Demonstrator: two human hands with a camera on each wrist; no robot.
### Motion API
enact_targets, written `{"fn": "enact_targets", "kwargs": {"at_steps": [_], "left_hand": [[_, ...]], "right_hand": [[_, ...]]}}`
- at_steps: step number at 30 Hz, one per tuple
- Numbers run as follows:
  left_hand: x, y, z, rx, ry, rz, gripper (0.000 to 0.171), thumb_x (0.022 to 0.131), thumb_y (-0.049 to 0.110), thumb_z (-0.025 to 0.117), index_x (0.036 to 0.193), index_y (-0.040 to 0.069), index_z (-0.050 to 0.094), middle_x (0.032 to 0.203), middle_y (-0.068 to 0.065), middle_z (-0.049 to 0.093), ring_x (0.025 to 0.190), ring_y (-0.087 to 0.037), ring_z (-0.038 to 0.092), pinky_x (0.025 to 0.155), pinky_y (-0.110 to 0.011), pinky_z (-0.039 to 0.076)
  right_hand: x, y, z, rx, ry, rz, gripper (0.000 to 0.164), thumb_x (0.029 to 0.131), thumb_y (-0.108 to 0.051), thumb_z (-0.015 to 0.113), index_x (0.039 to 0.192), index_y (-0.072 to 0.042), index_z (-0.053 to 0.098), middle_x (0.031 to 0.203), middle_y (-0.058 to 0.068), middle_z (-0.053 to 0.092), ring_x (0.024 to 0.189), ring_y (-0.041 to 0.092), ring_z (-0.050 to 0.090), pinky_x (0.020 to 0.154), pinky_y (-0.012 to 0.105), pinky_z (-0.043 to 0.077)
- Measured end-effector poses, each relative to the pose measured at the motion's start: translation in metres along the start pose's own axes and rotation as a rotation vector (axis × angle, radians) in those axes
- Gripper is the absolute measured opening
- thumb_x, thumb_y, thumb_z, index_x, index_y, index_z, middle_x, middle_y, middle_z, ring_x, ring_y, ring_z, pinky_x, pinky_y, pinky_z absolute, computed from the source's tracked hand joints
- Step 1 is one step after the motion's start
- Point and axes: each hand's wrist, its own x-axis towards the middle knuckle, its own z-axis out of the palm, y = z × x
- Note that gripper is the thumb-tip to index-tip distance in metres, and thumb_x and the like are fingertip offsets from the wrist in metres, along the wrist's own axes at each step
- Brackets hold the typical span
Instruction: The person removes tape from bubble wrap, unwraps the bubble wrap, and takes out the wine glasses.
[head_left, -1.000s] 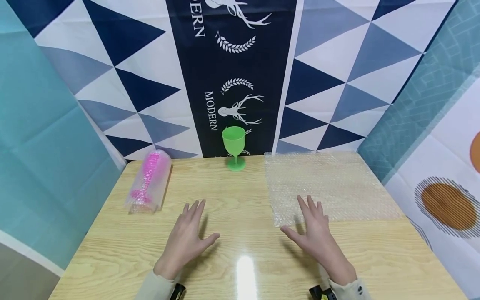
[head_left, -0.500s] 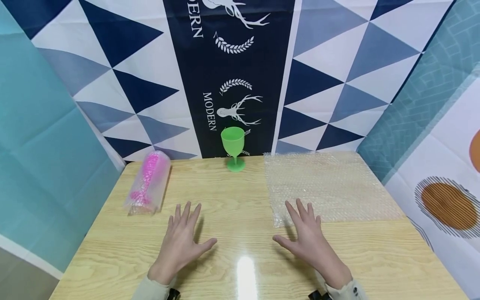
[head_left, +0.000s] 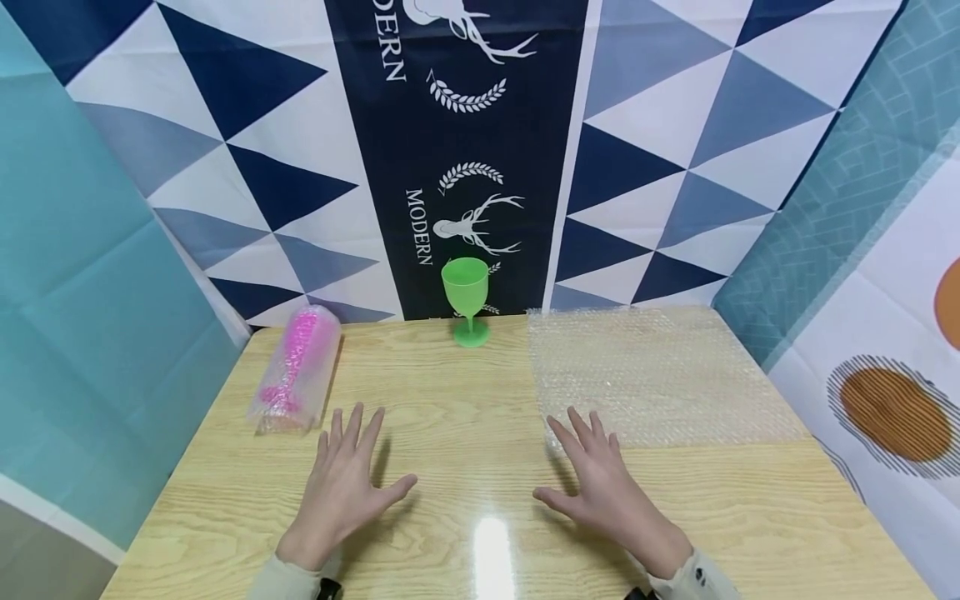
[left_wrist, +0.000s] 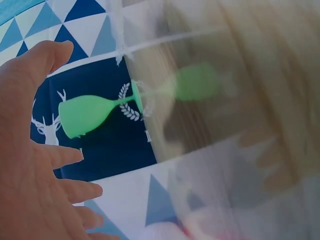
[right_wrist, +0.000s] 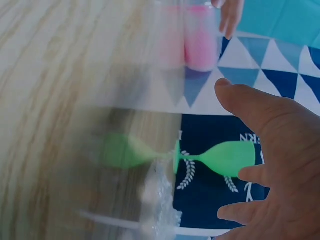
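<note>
Both hands hover over the front half of the table, fingers spread and holding nothing. My left hand (head_left: 341, 492) is nearest to a pink item wrapped in bubble wrap (head_left: 296, 367), which lies at the back left. My right hand (head_left: 603, 496) has its fingertips at the near left corner of a flat bubble wrap sheet (head_left: 652, 375). Between and beyond the hands, a green goblet (head_left: 467, 287) stands upright at the table's back edge. In the left wrist view the goblet (left_wrist: 87, 115) shows past the thumb; the right wrist view has the goblet (right_wrist: 230, 157) beside the fingers.
The wooden table (head_left: 450, 433) ends at the back against a patterned blue and white cloth (head_left: 300, 125). A teal cloth (head_left: 97, 275) hangs at the left, and a cloth with brown circles (head_left: 892, 408) hangs at the right.
Both hands have drifted a little to the left and slightly toward the body, fingers still spread. The goblet, wrapped item and sheet have stayed in place.
</note>
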Motion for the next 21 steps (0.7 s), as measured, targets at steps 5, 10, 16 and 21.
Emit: {"fn": "enact_targets", "kwargs": {"at_steps": [5,10,16,21], "left_hand": [[0.004,-0.014,-0.009,0.016,0.006,-0.007,0.106,0.081,0.070,0.072,0.160,0.012,0.035,0.165,-0.028,0.027,0.153,-0.057,0.013,0.119,-0.074,0.019],[0.007,-0.029,-0.016,0.013,0.007,-0.031,0.106,0.082,0.069,0.073,0.161,0.010,0.034,0.166,-0.030,0.021,0.153,-0.058,0.009,0.118,-0.076,0.017],[0.012,-0.043,-0.027,0.002,0.004,-0.046,0.106,0.084,0.065,0.073,0.161,0.006,0.031,0.165,-0.033,0.019,0.151,-0.062,0.007,0.116,-0.079,0.013],[0.018,-0.057,-0.034,0.003,0.005,-0.059,0.106,0.085,0.065,0.072,0.160,0.004,0.029,0.165,-0.035,0.015,0.149,-0.064,0.004,0.114,-0.082,0.009]], "right_hand": [[0.003,-0.002,0.004,0.012,-0.010,-0.028,0.096,0.080,-0.044,0.087,0.158,-0.010,0.041,0.161,0.029,0.034,0.148,0.060,0.024,0.109,0.082,0.024],[0.006,-0.005,0.008,0.047,-0.024,-0.034,0.097,0.081,-0.045,0.085,0.158,-0.010,0.039,0.163,0.028,0.032,0.150,0.057,0.022,0.113,0.078,0.024],[0.009,-0.012,0.015,0.120,-0.026,-0.011,0.096,0.083,-0.045,0.084,0.160,-0.012,0.038,0.165,0.027,0.029,0.152,0.055,0.018,0.115,0.078,0.022],[0.010,-0.018,0.022,0.169,-0.025,-0.012,0.095,0.082,-0.044,0.085,0.159,-0.012,0.039,0.164,0.027,0.029,0.152,0.056,0.017,0.115,0.077,0.022]]}}
